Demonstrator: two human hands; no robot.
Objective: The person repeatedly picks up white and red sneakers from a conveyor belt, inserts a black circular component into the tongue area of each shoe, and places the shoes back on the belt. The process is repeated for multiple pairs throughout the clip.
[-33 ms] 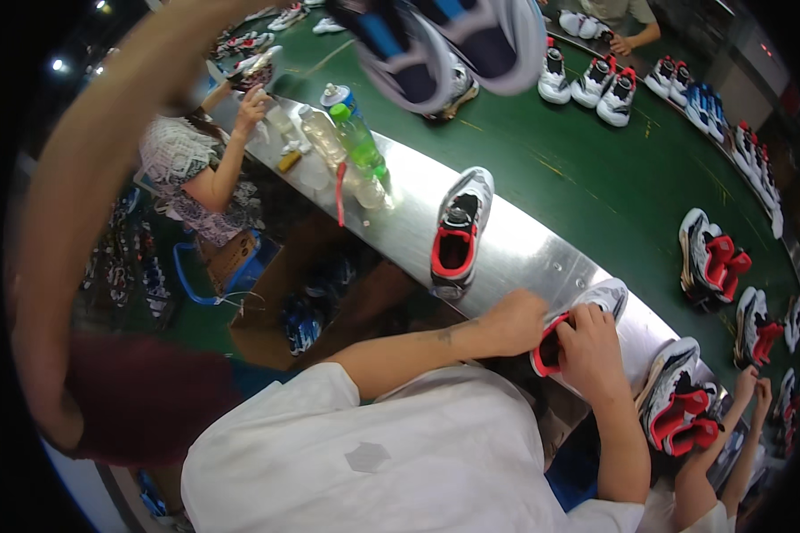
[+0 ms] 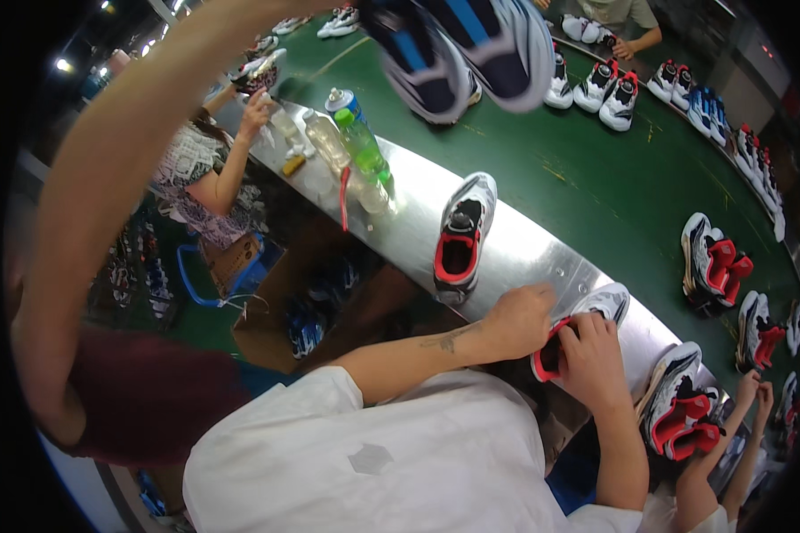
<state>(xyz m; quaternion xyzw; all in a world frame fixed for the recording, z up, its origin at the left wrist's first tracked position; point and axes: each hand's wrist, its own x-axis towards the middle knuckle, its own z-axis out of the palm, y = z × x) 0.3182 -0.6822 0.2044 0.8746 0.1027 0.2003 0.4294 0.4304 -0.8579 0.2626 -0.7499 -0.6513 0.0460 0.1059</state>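
A white and grey sneaker (image 2: 609, 302) with a red lining lies on the metal edge in front of me, its toe pointing away. My right hand (image 2: 587, 360) is closed on its collar, the fingertips bent into the opening. Against the shoe's left side is my left hand (image 2: 517, 324), closed like a fist; its fingertips are hidden, so what they pinch cannot be made out. A matching sneaker (image 2: 464, 235) stands upright to the left, apart from both hands. To the right, another pair of red-lined sneakers (image 2: 680, 404) sits on the edge.
A co-worker's arm (image 2: 107, 160) arches across the left; dark and blue sneakers (image 2: 471, 53) hang close above the green belt (image 2: 542, 169). Bottles (image 2: 360, 147) stand on the metal ledge. More shoes (image 2: 604, 93) line the far side. Other workers' hands (image 2: 751, 391) are at right.
The co-worker's arm and the dark and blue sneakers shift slightly right and down. My left hand turns a little, showing more of the forearm's tattoo. My right hand keeps its grip.
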